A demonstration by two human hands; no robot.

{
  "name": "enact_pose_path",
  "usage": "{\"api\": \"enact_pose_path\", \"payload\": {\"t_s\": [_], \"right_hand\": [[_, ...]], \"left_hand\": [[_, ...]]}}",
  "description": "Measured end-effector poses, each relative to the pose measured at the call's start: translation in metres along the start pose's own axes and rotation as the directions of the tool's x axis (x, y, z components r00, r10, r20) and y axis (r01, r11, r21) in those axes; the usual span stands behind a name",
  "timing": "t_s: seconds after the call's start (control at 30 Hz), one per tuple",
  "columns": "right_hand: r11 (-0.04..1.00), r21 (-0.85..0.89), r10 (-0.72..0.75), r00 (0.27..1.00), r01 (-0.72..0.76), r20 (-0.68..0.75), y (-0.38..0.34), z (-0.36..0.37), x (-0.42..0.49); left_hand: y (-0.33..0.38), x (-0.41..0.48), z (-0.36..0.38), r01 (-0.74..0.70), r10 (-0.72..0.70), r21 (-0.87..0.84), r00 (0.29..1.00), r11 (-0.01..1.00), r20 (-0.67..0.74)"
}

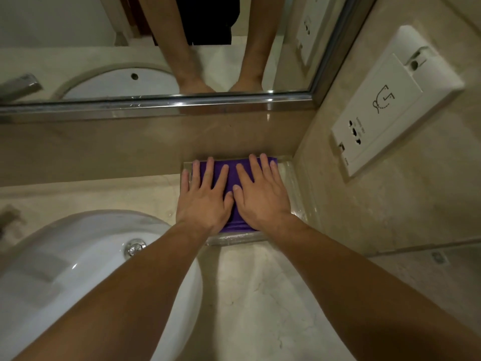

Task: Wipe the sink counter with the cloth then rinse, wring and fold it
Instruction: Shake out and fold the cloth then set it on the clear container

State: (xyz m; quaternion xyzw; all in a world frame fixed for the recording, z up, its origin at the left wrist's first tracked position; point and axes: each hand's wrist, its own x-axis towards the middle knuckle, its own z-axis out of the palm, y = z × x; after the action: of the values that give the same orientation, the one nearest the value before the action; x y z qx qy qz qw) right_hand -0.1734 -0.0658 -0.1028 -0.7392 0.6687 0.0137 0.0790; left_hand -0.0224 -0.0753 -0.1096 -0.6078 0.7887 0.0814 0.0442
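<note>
Cloth [231, 165], purple and folded flat, lies on a clear tray [299, 196] in the back right corner of the counter [260, 295]. Left hand [205, 196] and right hand [263, 194] both press flat on it, fingers straight and spread (thumbs close; contact uncertain). Sink [78, 259] sits left of the tray. Socket plate [385, 108] is on the right wall.

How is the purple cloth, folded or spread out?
Folded: the purple cloth lies as a neat rectangle on the clear tray, layered edges at its near end, under the flat left hand and right hand.
</note>
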Motion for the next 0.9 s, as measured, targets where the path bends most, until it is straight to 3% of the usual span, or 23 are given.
{"api": "enact_pose_path", "payload": {"t_s": [0.2, 0.37, 0.5, 0.6, 0.7, 0.77, 0.9], "right_hand": [[0.996, 0.087, 0.025, 0.998, -0.031, 0.061, 0.008, 0.007, -0.005], [0.97, 0.155, 0.184, 0.982, -0.188, 0.043, 0.022, 0.011, -0.022], [0.977, 0.105, 0.174, 0.98, -0.184, 0.096, 0.021, 0.007, -0.019], [0.981, 0.08, 0.177, 0.984, -0.179, 0.023, 0.02, -0.01, -0.01], [0.986, 0.141, 0.096, 0.993, -0.085, -0.071, 0.013, -0.012, -0.006], [0.992, 0.12, 0.045, 0.999, -0.043, -0.01, 0.008, 0.001, -0.01], [0.993, 0.072, 0.086, 0.992, -0.093, 0.093, 0.004, 0.004, -0.005]], "left_hand": [[-0.006, -0.004, 0.006, 0.071, -0.066, -0.096, 0.997, 0.993, 0.047], [-0.012, -0.014, 0.01, 0.13, -0.128, -0.181, 0.992, 0.975, 0.02], [-0.01, -0.012, 0.005, 0.145, -0.137, -0.116, 0.988, 0.983, 0.074], [-0.01, -0.007, -0.01, 0.107, -0.108, -0.073, 0.994, 0.992, -0.008], [-0.003, -0.002, -0.01, -0.019, 0.016, -0.045, 0.997, 0.999, -0.081], [0.0, -0.002, -0.003, -0.065, 0.064, -0.03, 0.998, 0.997, -0.029], [0.004, 0.0, -0.002, -0.018, 0.018, -0.004, 0.999, 1.0, 0.041]]}}
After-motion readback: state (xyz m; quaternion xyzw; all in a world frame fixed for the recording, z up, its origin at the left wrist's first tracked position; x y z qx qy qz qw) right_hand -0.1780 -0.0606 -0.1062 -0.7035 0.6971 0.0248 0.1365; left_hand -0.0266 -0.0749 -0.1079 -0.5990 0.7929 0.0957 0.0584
